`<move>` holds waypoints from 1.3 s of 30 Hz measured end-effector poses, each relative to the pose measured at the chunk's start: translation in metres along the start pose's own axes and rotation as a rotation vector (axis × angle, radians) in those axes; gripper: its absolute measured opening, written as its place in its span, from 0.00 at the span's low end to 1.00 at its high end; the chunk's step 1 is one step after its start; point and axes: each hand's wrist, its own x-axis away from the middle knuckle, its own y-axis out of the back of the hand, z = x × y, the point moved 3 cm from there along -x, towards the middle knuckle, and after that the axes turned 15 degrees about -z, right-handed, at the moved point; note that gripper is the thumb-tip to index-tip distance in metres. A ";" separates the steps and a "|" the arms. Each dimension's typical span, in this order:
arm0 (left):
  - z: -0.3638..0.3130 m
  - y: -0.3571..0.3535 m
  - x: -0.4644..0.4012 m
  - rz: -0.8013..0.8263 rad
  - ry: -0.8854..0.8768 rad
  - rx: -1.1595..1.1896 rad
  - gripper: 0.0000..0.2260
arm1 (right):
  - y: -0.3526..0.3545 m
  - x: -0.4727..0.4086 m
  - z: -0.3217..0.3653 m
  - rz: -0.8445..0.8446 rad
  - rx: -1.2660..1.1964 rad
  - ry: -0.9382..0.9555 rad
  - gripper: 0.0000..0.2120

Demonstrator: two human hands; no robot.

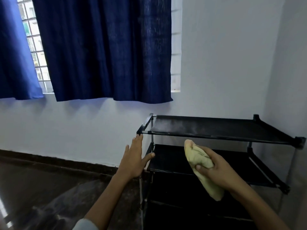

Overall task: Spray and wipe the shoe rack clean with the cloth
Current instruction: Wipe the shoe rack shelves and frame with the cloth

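Gripping a bunched yellow cloth point(201, 165), right hand point(214, 168); left hand point(133, 159) fingers spread beside seemingly dusty black shoe rack point(216, 128).

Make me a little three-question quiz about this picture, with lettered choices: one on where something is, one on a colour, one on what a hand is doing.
1. Where does the shoe rack stand?
A. In the corner of the room, right of the window
B. In the middle of the floor
C. Under a table

2. What colour is the cloth?
A. Dark blue
B. Pale yellow
C. Red

3. What is the left hand doing?
A. Gripping a spray bottle
B. Holding the cloth
C. Reaching open, fingers straight, at the rack's left end

Answers:
1. A: the rack sits against the white walls where they meet, right of the blue curtain.
2. B: the bunched cloth gripped in the right hand is pale yellow.
3. C: the fingers are spread and straight, holding nothing, their tips by the top shelf's corner.
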 end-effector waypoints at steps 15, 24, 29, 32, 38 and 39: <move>0.000 -0.015 -0.088 0.012 0.064 0.151 0.32 | -0.110 -0.101 0.094 -0.335 0.569 0.243 0.26; 0.017 -0.021 -0.098 -0.004 0.087 0.100 0.21 | -0.172 -0.111 0.069 -0.384 0.530 0.243 0.19; 0.014 -0.018 -0.118 0.044 -0.008 -0.096 0.16 | -0.173 -0.107 0.079 -0.389 0.594 0.248 0.21; 0.007 -0.019 -0.123 0.043 -0.070 -0.278 0.15 | -0.173 -0.106 0.082 -0.426 0.605 0.240 0.23; -0.005 -0.028 -0.126 -0.001 -0.118 -0.570 0.10 | -0.157 -0.097 0.063 -0.359 0.721 0.304 0.24; -0.007 -0.028 -0.128 0.005 -0.129 -0.602 0.10 | -0.153 -0.092 0.054 -0.348 0.767 0.337 0.25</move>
